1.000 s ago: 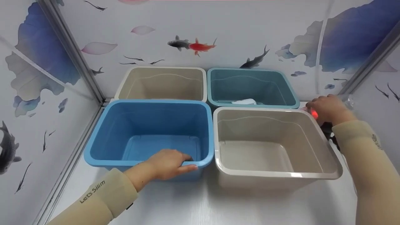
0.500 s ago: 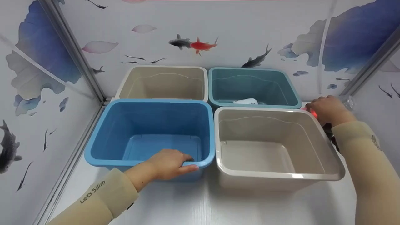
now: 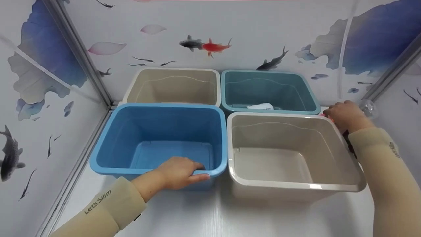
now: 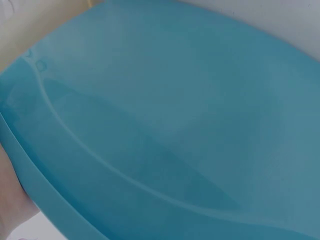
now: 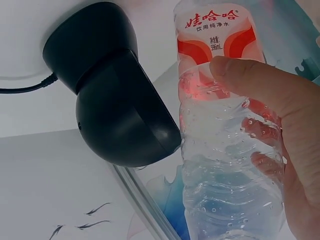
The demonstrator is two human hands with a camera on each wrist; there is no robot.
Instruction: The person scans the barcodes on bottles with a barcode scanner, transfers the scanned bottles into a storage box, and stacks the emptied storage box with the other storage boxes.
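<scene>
My left hand [image 3: 179,172] grips the front rim of the blue bin [image 3: 108,138], thumb outside and fingers over the edge. In the left wrist view the bin's smooth blue wall [image 4: 175,110] fills most of the picture. Off the far right corner of the front beige bin [image 3: 273,182], my right hand [image 3: 347,115] holds a clear plastic water bottle [image 5: 225,160]. Its red-and-white label [image 5: 217,30] faces the right wrist camera, with the thumb across the label's lower edge and fingers seen through the plastic. The bottle's clear end [image 3: 369,108] sticks out behind the hand.
Behind stand another beige bin [image 3: 174,74] and a teal bin [image 3: 263,76] with a white item [image 3: 261,106] inside. A black rounded device [image 5: 110,90] with a cord [image 5: 25,91] sits close beside the bottle. Printed wall panels [image 3: 250,26] enclose the table.
The head view has shifted slightly. More of the bottle's clear end shows past my right hand, and less of its red part. My left hand stays on the blue rim.
</scene>
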